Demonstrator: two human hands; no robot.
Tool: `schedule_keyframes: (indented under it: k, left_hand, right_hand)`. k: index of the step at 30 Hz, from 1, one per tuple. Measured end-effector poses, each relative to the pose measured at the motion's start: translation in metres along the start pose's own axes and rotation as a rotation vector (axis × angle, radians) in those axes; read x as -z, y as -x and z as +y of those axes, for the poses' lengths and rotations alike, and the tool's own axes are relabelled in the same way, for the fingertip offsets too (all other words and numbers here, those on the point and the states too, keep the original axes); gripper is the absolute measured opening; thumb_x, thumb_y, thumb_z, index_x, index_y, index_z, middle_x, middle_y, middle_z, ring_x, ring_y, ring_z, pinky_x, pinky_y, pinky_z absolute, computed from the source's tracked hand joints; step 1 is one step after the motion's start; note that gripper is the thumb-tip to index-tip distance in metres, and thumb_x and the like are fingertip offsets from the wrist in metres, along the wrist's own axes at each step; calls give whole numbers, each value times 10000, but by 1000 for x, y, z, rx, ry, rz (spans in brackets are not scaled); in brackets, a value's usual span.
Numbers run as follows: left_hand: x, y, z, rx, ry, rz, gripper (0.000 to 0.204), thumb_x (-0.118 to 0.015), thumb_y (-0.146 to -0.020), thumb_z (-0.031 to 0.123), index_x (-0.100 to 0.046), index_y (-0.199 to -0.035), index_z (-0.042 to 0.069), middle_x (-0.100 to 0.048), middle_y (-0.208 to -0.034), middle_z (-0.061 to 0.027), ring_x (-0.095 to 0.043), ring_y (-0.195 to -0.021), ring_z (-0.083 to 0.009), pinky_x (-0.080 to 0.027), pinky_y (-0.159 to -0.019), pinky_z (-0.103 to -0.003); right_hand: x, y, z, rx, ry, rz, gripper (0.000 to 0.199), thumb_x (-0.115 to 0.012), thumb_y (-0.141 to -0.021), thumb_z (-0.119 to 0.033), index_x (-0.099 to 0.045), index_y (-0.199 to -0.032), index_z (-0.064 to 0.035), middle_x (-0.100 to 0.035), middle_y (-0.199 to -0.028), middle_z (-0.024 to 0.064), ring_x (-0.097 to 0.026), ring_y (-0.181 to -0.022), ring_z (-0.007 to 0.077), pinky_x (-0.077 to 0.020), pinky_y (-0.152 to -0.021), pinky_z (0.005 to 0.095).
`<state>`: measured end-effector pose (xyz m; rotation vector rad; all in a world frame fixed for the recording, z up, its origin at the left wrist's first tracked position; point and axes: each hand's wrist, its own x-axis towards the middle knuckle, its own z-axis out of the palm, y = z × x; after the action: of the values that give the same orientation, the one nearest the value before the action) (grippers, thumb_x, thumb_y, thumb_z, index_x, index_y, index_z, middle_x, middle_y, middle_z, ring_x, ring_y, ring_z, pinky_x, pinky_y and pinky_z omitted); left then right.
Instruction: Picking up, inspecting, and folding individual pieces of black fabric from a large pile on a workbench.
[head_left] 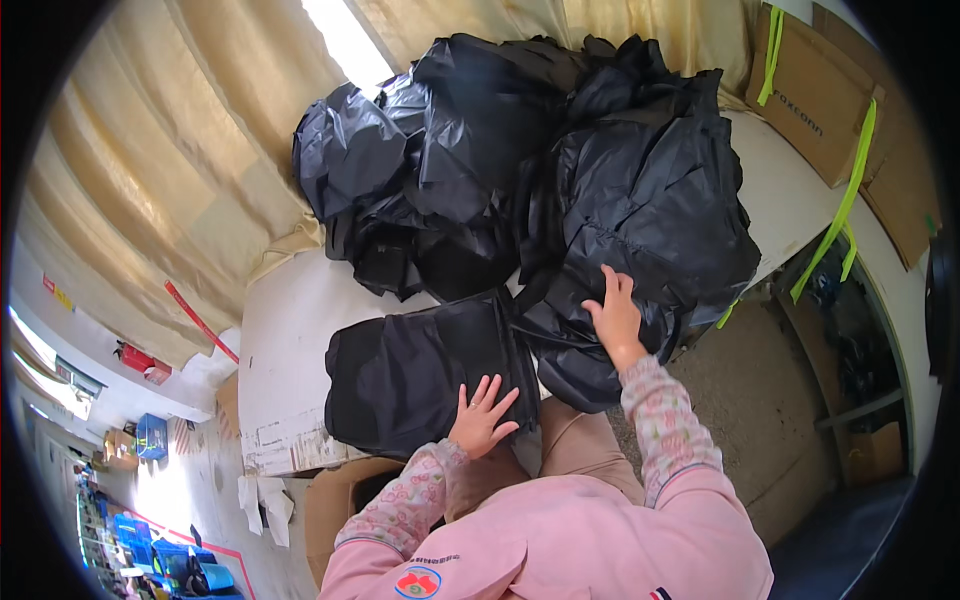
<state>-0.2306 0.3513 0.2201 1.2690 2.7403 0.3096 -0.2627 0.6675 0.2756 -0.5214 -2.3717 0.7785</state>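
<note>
My left hand [482, 418] lies flat with fingers spread on the near right corner of a flat stack of black fabric-like sheets [420, 370]; they may be bags, but their kind is not plain. The stack sits at the table's near edge, just in front of my lap. My right hand [616, 318] rests with fingers stretched out on the near part of a large crumpled pile of thin, shiny black sheets or bags [650, 200]. A second rumpled black heap [470, 130] adjoins that pile on its left. Neither hand grips anything.
The pale table [285, 350] has a worn front edge. Beige curtains [180, 150] hang behind it. Cardboard boxes [820, 95] with yellow-green straps [850, 190] stand at the far right. An open cardboard box [335, 500] is below the table, left of my legs.
</note>
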Motion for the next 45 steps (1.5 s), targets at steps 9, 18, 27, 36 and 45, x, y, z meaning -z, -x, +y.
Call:
schedule_keyframes:
  k: [9, 18, 27, 36, 45]
  left_hand:
    - [17, -39, 1, 207, 758, 111, 633, -506, -950, 459, -302, -1493, 206, -243, -1557, -152, -128, -1469, -304, 18, -1107, -614]
    - [125, -106, 9, -188, 823, 222, 1047, -801, -729, 300, -149, -1508, 46, -215, -1548, -174, -182, -1449, -285, -144, -1166, -384]
    - [141, -110, 42, -292, 798, 224, 919, -731, -754, 71, -203, -1506, 92, -183, -1571, -141, -172, -1459, -285, -167, -1158, -425]
    - [159, -111, 43, 89, 1795, 734, 319, -422, -925, 68, -554, -1205, -7, -630, -1149, -102, -600, -1085, -215, -432, -1006, -325]
    - [194, -72, 22, -251, 1042, -140, 735, -778, -709, 93, -464, -1369, 11, -528, -1335, -75, -486, -1225, -176, -312, -1089, -299]
  right_hand:
    - [42, -19, -19, 291, -396, 127, 179, -628, -802, 10, -664, -976, -13, -641, -994, 76, -602, -917, 227, -467, -828, 303]
    - [118, 0, -71, 97, -1334, -517, 175, -494, -954, -61, -621, -1042, 23, -646, -1106, 72, -585, -1024, 133, -440, -911, 266]
    - [165, -42, -107, -204, -1564, -368, 231, -504, -952, -179, -594, -1047, 11, -637, -925, 82, -612, -849, 137, -495, -778, 264]
    - [129, 0, -94, 376, -412, -280, 371, -638, -887, -314, -553, -1153, -71, -592, -998, 182, -606, -939, 384, -491, -798, 414]
    - [167, -13, -48, 434, -727, -588, 443, -646, -774, 36, -525, -1191, -53, -629, -1008, 113, -614, -978, 217, -477, -859, 302]
